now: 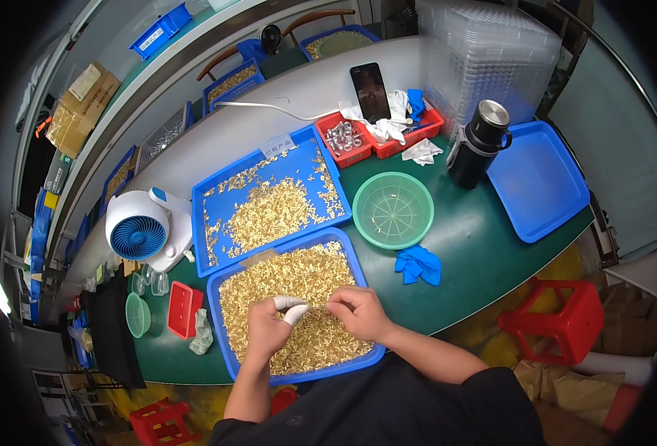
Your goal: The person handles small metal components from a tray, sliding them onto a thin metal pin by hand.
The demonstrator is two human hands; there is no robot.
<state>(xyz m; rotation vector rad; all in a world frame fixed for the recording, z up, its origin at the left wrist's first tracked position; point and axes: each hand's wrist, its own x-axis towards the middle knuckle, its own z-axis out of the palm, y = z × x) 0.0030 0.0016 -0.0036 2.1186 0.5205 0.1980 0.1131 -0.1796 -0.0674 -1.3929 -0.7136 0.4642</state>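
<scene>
My left hand (pixel 270 325), with white covers on its thumb and index finger, is closed in a pinch over the front blue tray (pixel 223 338). Facing it, my right hand (pixel 360 314) also pinches, its fingertips close to the left ones. Between them is a small brass part (pixel 316 307), too tiny to show its shape clearly. Underneath, the tray is heaped with small brass parts (pixel 291 271) of the same colour. A second blue tray (pixel 217 192) touches it behind and holds a looser spread of these parts.
Right of the trays are a green round basket (pixel 393 230) with a few small pieces, a crumpled blue glove (pixel 419 265) and a black thermos (pixel 477 149). Red bins (pixel 351 152) and a phone (pixel 371 91) stand behind. A white fan (pixel 150 227) and red tray (pixel 184 310) are left.
</scene>
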